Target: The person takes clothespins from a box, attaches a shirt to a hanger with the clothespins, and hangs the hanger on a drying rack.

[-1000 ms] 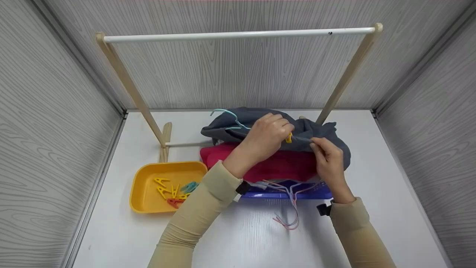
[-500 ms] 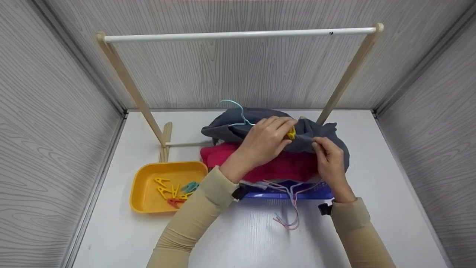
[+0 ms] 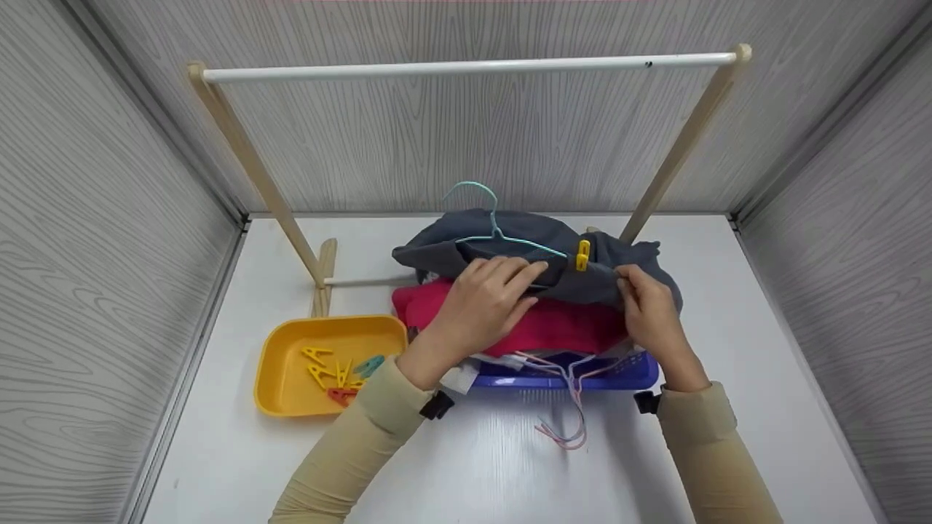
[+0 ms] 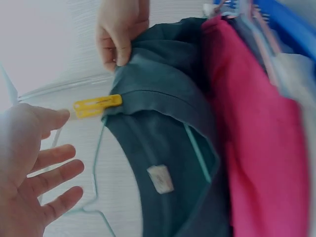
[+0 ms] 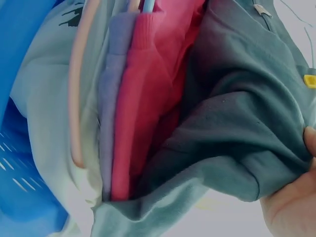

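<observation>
A dark grey shirt (image 3: pixel 510 222) lies over the pile, with a mint-green hanger (image 3: pixel 496 218) in its neck opening. One yellow clothespin (image 3: pixel 582 256) is clipped at the shirt's shoulder beside the hanger's right arm; the left wrist view shows this clothespin (image 4: pixel 98 105) biting the cloth edge. My left hand (image 3: pixel 484 306) is near the collar; its fingers (image 4: pixel 61 180) are spread and hold nothing, the thumb just short of the clothespin. With thumb and fingertips my right hand (image 3: pixel 652 313) pinches the shirt's cloth right of the clothespin.
A red garment (image 3: pixel 575 327) and other clothes fill a blue basket (image 3: pixel 633 375), whose front has pink and pale hangers (image 3: pixel 579 407) sticking out. At left stands a yellow tray (image 3: pixel 287 393) with several loose clothespins (image 3: pixel 342 375). A white rod (image 3: pixel 466 69) on wooden posts spans behind.
My left hand has let go of the yellow clothespin and drawn back left and toward me. The hanger's hook has swung up and to the right. The right hand keeps its pinch.
</observation>
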Motion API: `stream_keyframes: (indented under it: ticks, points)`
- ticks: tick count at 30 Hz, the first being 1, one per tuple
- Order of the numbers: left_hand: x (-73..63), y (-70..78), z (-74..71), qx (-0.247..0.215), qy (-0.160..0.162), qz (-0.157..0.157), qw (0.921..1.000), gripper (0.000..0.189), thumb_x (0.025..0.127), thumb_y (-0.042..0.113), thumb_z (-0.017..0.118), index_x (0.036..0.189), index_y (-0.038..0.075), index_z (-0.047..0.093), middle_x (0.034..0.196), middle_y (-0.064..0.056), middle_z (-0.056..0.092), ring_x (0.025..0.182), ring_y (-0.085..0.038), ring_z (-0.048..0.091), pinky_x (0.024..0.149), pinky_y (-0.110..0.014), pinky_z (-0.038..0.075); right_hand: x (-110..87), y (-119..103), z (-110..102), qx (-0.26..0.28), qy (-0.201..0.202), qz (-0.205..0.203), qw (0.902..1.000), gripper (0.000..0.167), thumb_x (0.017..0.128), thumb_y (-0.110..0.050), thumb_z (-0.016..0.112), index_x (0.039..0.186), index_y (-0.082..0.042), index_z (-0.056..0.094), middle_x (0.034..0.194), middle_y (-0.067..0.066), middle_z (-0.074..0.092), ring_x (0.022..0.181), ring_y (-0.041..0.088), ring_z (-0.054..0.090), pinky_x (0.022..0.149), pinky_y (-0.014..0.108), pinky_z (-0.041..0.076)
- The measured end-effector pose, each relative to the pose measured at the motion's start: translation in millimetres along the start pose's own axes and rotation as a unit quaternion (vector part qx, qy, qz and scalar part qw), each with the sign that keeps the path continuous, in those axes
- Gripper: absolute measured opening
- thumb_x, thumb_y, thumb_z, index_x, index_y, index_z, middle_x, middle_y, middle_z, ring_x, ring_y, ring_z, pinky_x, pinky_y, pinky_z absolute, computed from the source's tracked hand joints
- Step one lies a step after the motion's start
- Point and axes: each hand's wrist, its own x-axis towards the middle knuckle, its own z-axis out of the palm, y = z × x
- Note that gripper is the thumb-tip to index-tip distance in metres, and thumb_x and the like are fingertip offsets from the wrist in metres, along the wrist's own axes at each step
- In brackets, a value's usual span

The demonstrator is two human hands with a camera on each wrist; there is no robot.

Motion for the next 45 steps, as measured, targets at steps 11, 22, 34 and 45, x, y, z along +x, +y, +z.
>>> stream_keyframes:
  ticks: [11,22,34,45]
  points:
    - [-47.3,-29.1,-20.8,-0.016,-0.002,-0.045,0.9989,0.031,0.092,0.025,0.069,0.117,0.007,0.069,0.110,-0.008,0.065,0.105,-0.025,0.058,0.091,-0.039,0.047,-0.9,6,-7,0.047,0.034,0.053,0.9969,0.017,0.101,-0.002,0.049,0.109,0.003,0.064,0.090,0.016,0.065,0.077,0.021,0.051,0.071,0.029,0.038]
    - [-108.9,-63.3,-41.8,-0.030,-0.062,-0.146,0.9869,0.023,0.091,0.021,0.072,0.107,0.004,0.071,0.106,-0.010,0.067,0.103,-0.029,0.061,0.093,-0.045,0.047,-0.2,-7,-20,0.146,0.080,0.091,0.9817,0.021,0.103,-0.002,0.045,0.111,0.008,0.061,0.097,0.001,0.060,0.086,0.010,0.051,0.080,0.023,0.037]
    - [-178.5,-99.8,-41.1,-0.094,-0.228,-0.339,0.9079,0.034,0.092,0.023,0.071,0.118,0.002,0.068,0.108,-0.014,0.067,0.096,-0.031,0.064,0.086,-0.046,0.053,-1.4,15,-25,0.214,0.103,0.098,0.9663,0.029,0.105,-0.013,0.044,0.114,0.009,0.059,0.091,-0.002,0.058,0.082,0.014,0.050,0.073,0.025,0.040]
    - [-205.4,-130.4,-32.5,-0.094,-0.319,-0.409,0.8500,0.031,0.088,0.009,0.074,0.116,-0.003,0.068,0.109,-0.019,0.066,0.094,-0.033,0.061,0.086,-0.047,0.052,0.5,14,-26,0.251,0.108,0.091,0.9577,0.030,0.104,-0.013,0.046,0.111,0.013,0.059,0.089,-0.001,0.060,0.082,0.015,0.051,0.073,0.026,0.041]
